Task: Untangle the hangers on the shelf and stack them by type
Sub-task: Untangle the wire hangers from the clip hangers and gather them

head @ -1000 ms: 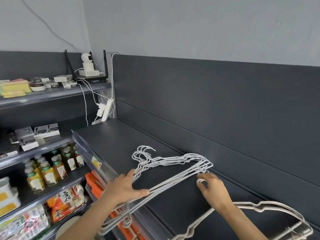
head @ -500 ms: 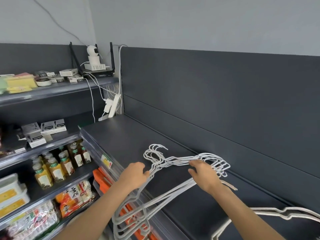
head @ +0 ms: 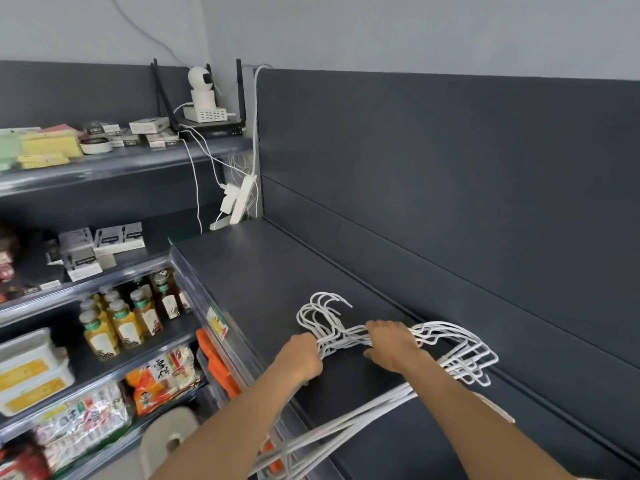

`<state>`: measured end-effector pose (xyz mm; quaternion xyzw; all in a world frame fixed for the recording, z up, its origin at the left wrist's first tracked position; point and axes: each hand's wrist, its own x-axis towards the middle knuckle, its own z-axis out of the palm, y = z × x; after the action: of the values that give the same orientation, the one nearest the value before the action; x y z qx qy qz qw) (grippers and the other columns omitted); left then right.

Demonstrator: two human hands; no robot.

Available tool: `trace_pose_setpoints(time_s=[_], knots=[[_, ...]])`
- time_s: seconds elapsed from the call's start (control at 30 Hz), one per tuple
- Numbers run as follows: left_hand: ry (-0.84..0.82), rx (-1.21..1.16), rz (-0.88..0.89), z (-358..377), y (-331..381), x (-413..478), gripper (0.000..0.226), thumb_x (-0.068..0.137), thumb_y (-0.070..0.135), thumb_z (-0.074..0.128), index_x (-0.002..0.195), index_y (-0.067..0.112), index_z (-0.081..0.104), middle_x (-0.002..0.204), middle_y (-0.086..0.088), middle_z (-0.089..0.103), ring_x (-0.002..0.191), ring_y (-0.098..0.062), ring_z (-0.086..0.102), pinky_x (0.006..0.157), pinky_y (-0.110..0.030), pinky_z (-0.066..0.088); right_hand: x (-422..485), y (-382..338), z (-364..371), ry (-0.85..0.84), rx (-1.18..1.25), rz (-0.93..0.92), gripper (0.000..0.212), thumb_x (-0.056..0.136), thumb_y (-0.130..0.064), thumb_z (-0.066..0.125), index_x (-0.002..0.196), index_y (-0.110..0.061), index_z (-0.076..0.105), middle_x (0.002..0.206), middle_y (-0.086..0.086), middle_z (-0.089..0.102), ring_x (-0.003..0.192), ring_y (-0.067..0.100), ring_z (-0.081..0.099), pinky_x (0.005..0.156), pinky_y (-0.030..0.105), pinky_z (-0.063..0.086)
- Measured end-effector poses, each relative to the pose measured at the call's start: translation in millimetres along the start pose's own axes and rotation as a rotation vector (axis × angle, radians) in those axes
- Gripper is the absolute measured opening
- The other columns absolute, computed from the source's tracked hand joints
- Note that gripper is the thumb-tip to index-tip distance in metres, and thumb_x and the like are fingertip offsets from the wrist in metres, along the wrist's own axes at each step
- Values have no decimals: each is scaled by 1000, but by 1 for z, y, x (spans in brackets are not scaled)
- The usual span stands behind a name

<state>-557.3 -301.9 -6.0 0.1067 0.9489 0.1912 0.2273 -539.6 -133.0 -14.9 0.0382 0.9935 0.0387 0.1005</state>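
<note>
Compared with a second ago, both hands have closed in on the necks of the white wire hangers (head: 349,336): the left hand has moved from the lower bars up to just below the hooks, and the right hand has left the far shoulder corner for the upper bars. The loose fan now looks gathered into one aligned bundle, which suggests this type is nearly squared into a stack.

The left hand (head: 302,356) reaches in from the lower left, forearm angled up over the dark shelf (head: 263,271) edge, its fingers curled tightly around the bunched necks. The hooks stand clear beyond it, pointing toward the back panel. The right hand (head: 393,346) lies palm down across the upper bars just right of the necks, fingers bent over the wires and pressing them together. The hangers rest on the shelf, their lower bars overhanging the front edge.
</note>
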Motion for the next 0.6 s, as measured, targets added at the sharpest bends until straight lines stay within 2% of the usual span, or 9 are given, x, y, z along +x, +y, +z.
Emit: trace_pose_setpoints(time_s=[0.07,0.1,0.2,0.37,0.5,0.6], knots=[[-10,-28,8,0,-4,8,17,81,0,53,73,11,42,81,-9,55,74,-27,64,67,-32,52,3,-2,1,13,8,19,44,87,-30,56,123,-9,42,126,11,55,118,29,49,99,36,36],[-13,-19,21,-2,-7,11,17,81,-1,52,73,11,42,78,-8,54,73,-27,63,67,-31,53,6,-3,1,23,20,28,42,86,-27,56,122,-10,43,124,11,56,117,28,50,98,36,36],[26,63,89,-16,-17,20,8,82,1,51,87,7,50,91,-13,59,81,-27,63,71,-33,51,14,-11,-1,69,74,64,31,89,-20,49,118,-11,45,121,10,58,116,27,50,96,35,35],[159,198,257,-62,-45,39,13,84,2,48,95,4,57,101,-14,61,91,-30,61,68,-33,42,26,-38,-25,235,178,142,21,93,-21,44,109,-9,50,118,9,56,115,26,47,92,33,35],[275,272,402,-108,-62,56,16,87,5,45,97,6,58,101,-14,62,92,-32,61,68,-35,40,37,-65,-49,416,242,220,14,94,-23,41,94,-11,49,110,10,58,105,28,54,82,33,40],[306,314,499,-129,-71,68,15,88,6,44,94,7,58,99,-13,63,88,-32,61,66,-34,38,44,-79,-60,460,248,290,15,96,-23,38,90,-12,46,105,10,62,94,32,58,71,34,36]])
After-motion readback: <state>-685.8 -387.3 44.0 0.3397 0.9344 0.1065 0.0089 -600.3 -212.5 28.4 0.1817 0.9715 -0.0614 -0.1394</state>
